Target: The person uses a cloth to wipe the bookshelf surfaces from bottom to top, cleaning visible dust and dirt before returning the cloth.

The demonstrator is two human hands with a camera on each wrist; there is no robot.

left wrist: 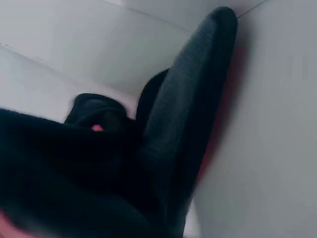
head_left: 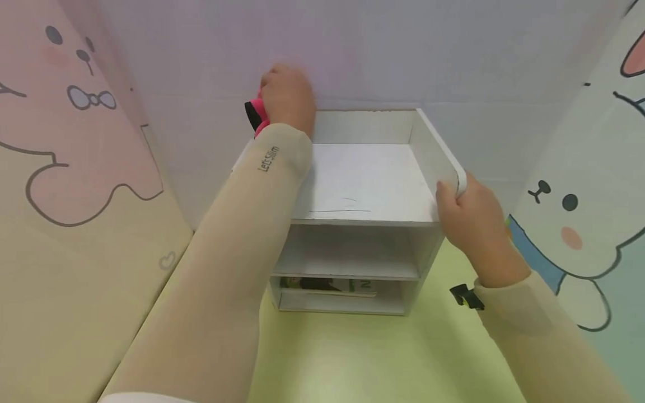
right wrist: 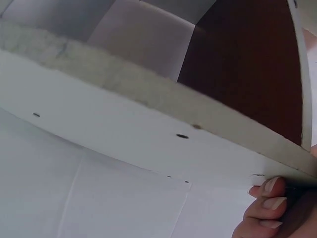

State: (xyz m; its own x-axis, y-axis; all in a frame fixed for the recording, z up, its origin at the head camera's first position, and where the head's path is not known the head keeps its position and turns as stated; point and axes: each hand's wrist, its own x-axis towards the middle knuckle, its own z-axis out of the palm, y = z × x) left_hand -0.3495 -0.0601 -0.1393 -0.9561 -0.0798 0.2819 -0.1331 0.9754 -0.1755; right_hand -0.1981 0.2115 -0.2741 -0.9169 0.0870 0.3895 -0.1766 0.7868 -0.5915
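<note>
My left hand [head_left: 289, 95], blurred, is raised over the back left of a white shelf unit [head_left: 365, 179]. It grips a pink and black fabric item [head_left: 257, 115], whose exact kind I cannot tell; the fingers are mostly hidden. In the left wrist view the dark fabric [left wrist: 183, 114] fills much of the picture, with pink showing along one edge. My right hand [head_left: 473, 229] holds the front end of the unit's right side panel [head_left: 438, 151], thumb on the inner side. Its fingertips [right wrist: 272, 203] press on the panel's outer face in the right wrist view.
Below the top tray, the unit has two open compartments; a printed booklet or box [head_left: 327, 286] lies in the lowest. A padded cartoon wall [head_left: 90, 184] stands at left, another [head_left: 579, 196] at right, and a pale wall [head_left: 363, 50] behind. The floor [head_left: 347, 358] is yellow-green.
</note>
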